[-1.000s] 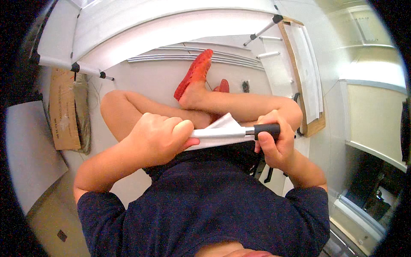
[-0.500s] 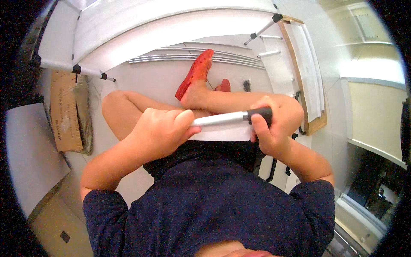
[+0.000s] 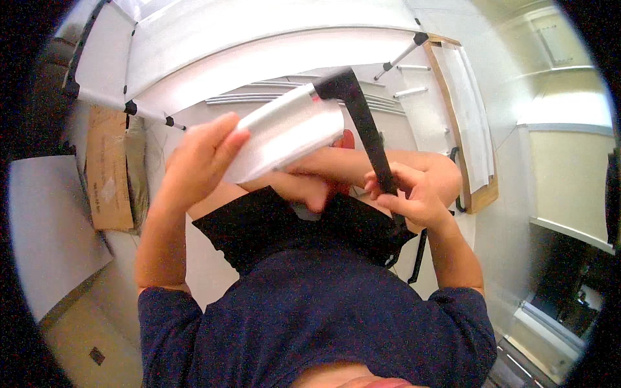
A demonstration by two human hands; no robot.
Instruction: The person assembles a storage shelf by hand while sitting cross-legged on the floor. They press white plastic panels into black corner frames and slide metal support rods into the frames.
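The left hand (image 3: 197, 158) at ten o'clock has its fingers closed around the white roller (image 3: 288, 132), which sits raised just above centre. The right hand (image 3: 414, 200) at three o'clock grips the roller's black handle (image 3: 365, 132), fingers clamped around it.

At frame centre my left hand (image 3: 197, 161) grips the white roll (image 3: 288, 132); my right hand (image 3: 411, 200) clasps its black handle (image 3: 365, 132).

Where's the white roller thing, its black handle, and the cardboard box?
white roller (image 3: 288, 132), head view, middle of its white sheet.
black handle (image 3: 365, 129), head view, middle of the shaft.
cardboard box (image 3: 108, 171), head view, its brown side.
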